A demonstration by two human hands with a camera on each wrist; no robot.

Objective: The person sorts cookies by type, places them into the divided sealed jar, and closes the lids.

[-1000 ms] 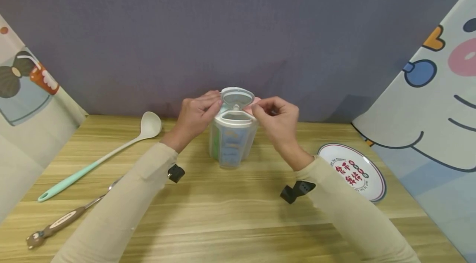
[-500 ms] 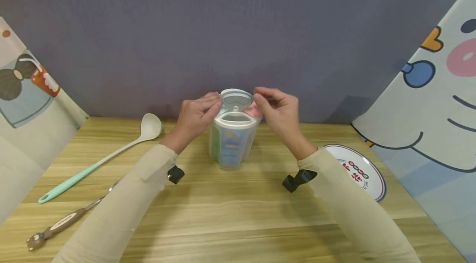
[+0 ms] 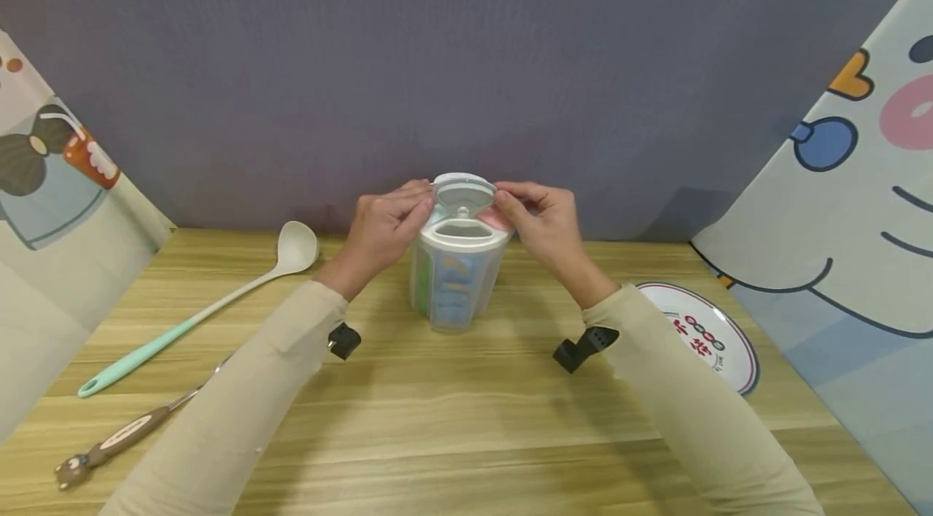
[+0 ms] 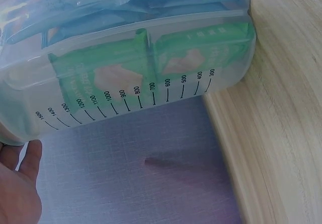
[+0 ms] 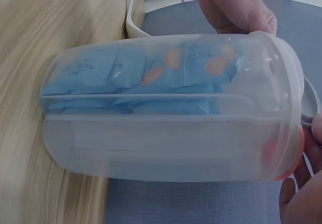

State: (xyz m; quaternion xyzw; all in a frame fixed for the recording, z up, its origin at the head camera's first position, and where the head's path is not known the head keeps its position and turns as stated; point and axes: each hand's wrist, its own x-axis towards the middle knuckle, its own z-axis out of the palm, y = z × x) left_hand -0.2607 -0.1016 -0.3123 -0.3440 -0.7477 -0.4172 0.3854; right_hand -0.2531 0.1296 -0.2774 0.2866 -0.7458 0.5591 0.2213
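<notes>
A clear, lidded food storage container [image 3: 459, 281] stands upright near the back of the table. In the left wrist view, green packets [image 4: 115, 78] show through its wall beside measuring marks; blue packets [image 5: 151, 68] fill another compartment in the right wrist view. Its front flap lid [image 3: 464, 194] is raised over an oval opening, and a pink lid section [image 3: 496, 218] lies to the right. My left hand [image 3: 386, 228] holds the container's upper left side, thumb toward the front. With thumb and forefinger, my right hand [image 3: 547, 224] pinches the raised flap's right edge.
On the left lie a ladle [image 3: 219, 305] with a mint handle and a brown-handled utensil [image 3: 124, 435], its far end hidden by my sleeve. A printed plate [image 3: 729, 338] sits at right, partly behind my right forearm. A grey backdrop [image 3: 466, 54] rises behind the table.
My right hand moved from the pink section up and slightly away, then back in to the raised flap's right edge. The left hand and the container have stayed put.
</notes>
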